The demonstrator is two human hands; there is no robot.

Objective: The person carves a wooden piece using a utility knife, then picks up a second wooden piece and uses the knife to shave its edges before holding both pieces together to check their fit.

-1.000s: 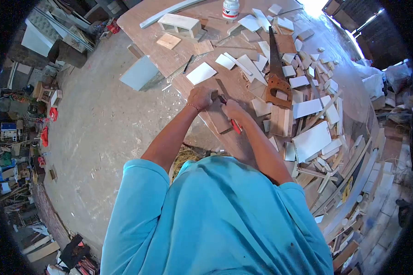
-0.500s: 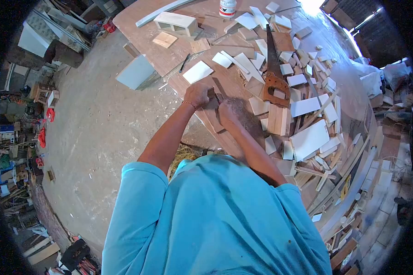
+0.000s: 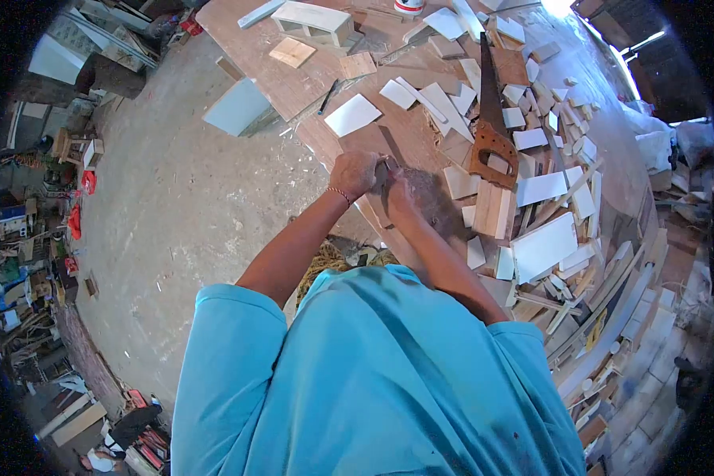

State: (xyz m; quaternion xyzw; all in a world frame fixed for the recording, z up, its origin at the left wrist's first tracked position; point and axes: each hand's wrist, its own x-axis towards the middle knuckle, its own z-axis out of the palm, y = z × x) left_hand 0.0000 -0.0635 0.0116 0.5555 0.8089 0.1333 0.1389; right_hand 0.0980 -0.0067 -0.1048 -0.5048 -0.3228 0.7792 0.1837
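One wood strip (image 3: pixel 375 208) is gripped by two closed hands, left (image 3: pixel 354 173) and right (image 3: pixel 398 193), at frame centre, one handsaw (image 3: pixel 492 131) beside, on a scrap-strewn workbench (image 3: pixel 293 79) above a concrete workshop floor (image 3: pixel 174 206).

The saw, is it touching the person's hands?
Apart. The head view shows the saw lying on the table to the right of both hands, with bare tabletop between its handle and the right hand; the left hand is farther off.

head view looks steeply down over the workbench (image 3: pixel 293 71), close.

Loose turquoise short-sleeved shirt, bare forearms, thin beaded bracelet (image 3: pixel 339 193) on the left wrist.
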